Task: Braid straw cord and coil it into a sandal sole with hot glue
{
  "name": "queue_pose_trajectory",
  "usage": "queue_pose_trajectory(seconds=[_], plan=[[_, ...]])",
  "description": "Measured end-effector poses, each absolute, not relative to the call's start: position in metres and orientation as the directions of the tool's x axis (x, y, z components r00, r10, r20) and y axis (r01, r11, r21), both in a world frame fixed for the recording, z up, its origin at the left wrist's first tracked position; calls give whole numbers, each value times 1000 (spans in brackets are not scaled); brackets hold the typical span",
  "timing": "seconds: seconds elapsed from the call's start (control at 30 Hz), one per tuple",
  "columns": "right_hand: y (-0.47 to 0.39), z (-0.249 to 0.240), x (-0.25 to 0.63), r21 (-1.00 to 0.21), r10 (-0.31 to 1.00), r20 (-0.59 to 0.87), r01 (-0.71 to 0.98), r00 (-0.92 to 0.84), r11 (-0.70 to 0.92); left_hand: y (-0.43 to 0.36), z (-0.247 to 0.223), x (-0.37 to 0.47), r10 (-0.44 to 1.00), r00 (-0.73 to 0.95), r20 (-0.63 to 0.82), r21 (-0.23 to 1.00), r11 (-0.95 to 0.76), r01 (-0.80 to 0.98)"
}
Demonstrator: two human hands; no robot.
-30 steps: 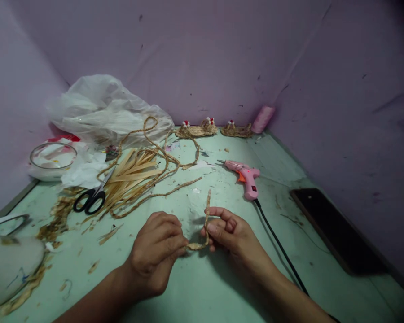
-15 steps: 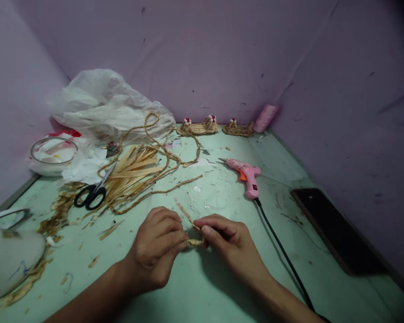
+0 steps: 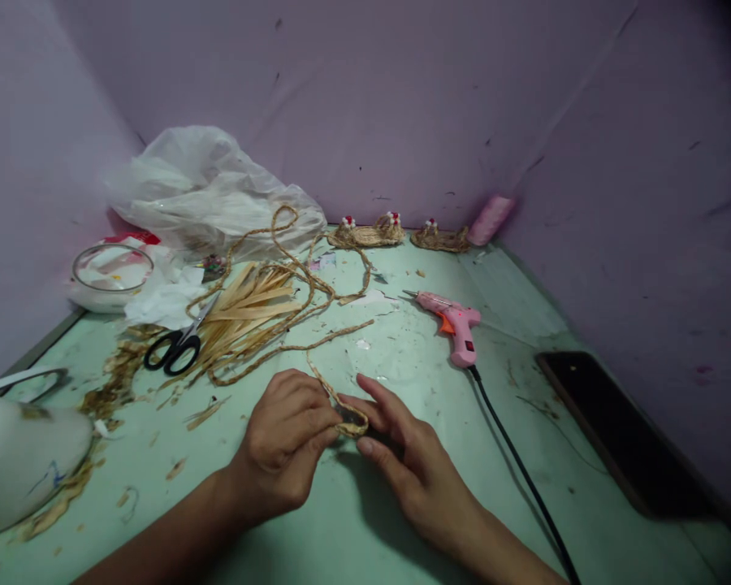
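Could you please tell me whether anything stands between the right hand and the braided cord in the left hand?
Nothing visible does: the right hand is spread open beside the bend of the braided cord, though whether they touch is unclear.

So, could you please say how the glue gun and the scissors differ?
The glue gun is mostly pink; the scissors are black and grey. The glue gun has a black cable; the scissors have none. The glue gun points left; the scissors away and right. Both lie unheld on the table.

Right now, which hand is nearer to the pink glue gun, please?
Right. The right hand is on the near side, left of the glue gun; the left hand is farther left.
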State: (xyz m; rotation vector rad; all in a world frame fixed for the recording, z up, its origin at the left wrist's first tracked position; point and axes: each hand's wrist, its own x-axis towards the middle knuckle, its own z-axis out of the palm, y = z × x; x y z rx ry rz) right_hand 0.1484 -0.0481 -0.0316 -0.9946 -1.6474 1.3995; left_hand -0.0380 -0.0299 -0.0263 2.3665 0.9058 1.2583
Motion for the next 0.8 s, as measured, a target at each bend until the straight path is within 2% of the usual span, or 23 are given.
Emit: queue_pose_trajectory(seconds=[0.13, 0.27, 0.47, 0.8], plan=[[-48, -31, 146, -994, 913, -3, 99, -407, 41, -30, -26, -37, 654, 416, 632, 533, -757, 378], [-46, -32, 145, -998, 922, 1, 50, -387, 22, -30, -25, -37, 649, 413, 639, 538, -761, 363], [-42, -34, 146, -981, 947, 155, 69, -280, 180, -31, -26, -38, 644, 415, 643, 528, -765, 369], [-45, -36, 145, -946, 946, 270, 132, -177, 295, -29, -27, -37, 656, 403, 638, 528, -754, 391]])
